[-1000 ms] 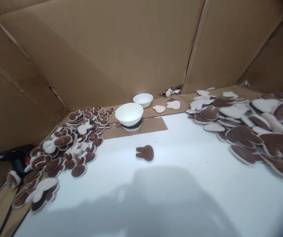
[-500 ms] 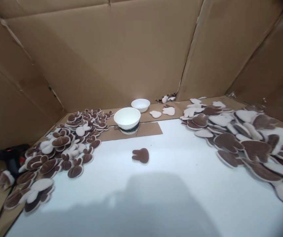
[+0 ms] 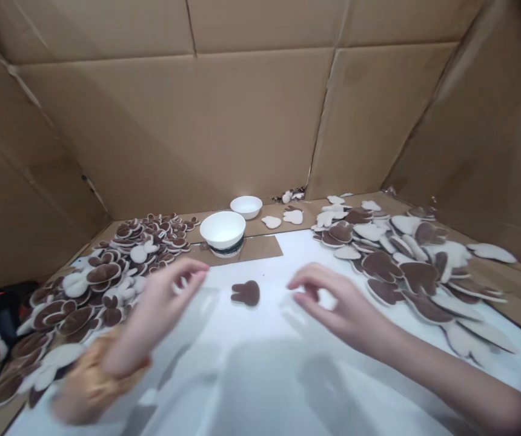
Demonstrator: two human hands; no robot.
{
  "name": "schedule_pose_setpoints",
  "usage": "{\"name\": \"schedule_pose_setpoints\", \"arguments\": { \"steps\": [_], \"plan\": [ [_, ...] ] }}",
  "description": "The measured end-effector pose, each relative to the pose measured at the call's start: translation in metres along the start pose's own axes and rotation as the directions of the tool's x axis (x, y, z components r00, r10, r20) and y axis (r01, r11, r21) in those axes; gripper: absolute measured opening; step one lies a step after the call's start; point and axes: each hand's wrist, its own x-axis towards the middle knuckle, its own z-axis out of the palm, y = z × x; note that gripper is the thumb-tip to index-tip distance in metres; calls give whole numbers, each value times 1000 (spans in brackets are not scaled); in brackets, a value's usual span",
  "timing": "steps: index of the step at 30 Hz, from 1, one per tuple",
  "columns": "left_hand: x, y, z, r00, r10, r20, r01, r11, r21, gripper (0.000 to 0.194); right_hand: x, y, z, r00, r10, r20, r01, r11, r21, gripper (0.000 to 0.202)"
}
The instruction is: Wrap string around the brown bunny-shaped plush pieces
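Observation:
A single brown bunny-head felt piece [image 3: 245,293] lies flat on the white board, its ears pointing left. To its left my left hand [image 3: 176,290] hovers, thumb and fingers curved with a gap between the tips and nothing held; an orange scrunchie [image 3: 106,369] is round that wrist. On the piece's other side is my right hand [image 3: 328,297], its thumb and forefinger slightly apart, also holding nothing. Neither hand touches the piece.
Two white bowls, a near one [image 3: 223,229] and a far one [image 3: 246,207], stand at the back. Padded bunny pieces [image 3: 101,274] are heaped left, larger flat ones [image 3: 417,275] right. A black glue gun [image 3: 3,309] lies far left. Cardboard walls [image 3: 174,121] enclose the table.
Both my hands have come into view, one on each side of the brown piece. The camera view has shifted, so the bowls and piles appear a little further left.

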Motion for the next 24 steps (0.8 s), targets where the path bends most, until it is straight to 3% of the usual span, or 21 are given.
{"name": "schedule_pose_setpoints", "arguments": {
  "steps": [4, 7, 10, 19, 24],
  "plan": [
    [-7, -9, 59, 969, -11, 247, -4, 998, 59, 20, 27, 6, 47, 983, 55, 178, -60, 998, 21, 9],
    [-11, -17, 84, 972, 0, 234, -17, 997, 70, 21, 41, 18, 79, 978, 60, 199, -66, 997, 27, 8],
    [-12, -22, 90, 979, 11, 203, -17, 1000, 25, 23, 40, 25, 91, 984, 68, 164, -76, 996, 40, 12],
    [-12, -26, 91, 975, -71, 211, 94, 991, -99, 25, 37, 23, 88, 978, 39, 204, -45, 999, 24, 20],
    [-15, -24, 93, 979, -21, 203, 30, 999, -42, 28, 40, 26, 86, 969, 49, 240, -36, 998, -59, 20]
  ]
}}
